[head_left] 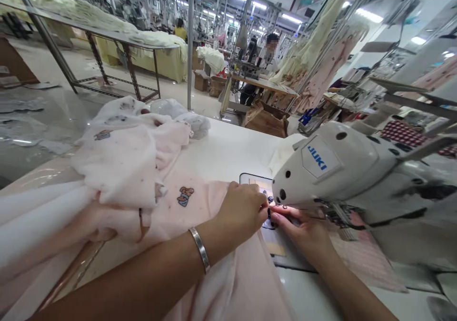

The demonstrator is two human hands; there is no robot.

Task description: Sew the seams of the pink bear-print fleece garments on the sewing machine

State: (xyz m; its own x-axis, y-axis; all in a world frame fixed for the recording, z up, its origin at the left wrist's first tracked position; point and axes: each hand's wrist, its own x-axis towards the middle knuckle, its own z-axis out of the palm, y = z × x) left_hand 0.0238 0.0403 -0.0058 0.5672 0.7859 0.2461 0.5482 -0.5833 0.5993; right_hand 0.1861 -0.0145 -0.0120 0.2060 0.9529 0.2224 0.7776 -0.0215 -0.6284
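My left hand is closed in a pinch on the edge of the pink fabric, right at the needle area under the head of the white sewing machine. A silver bracelet sits on that wrist. My right hand lies just under the machine head with fingers pressed together at the same spot, fingertips meeting the left hand's. What the right fingers pinch is too small to make out. The pink cloth with a small cartoon print spreads leftward across the white table.
A heap of pale pink garments is piled at the left of the table. Behind stand a long metal-framed table with cloth, cardboard boxes, hanging fabric and another person seated at a far machine.
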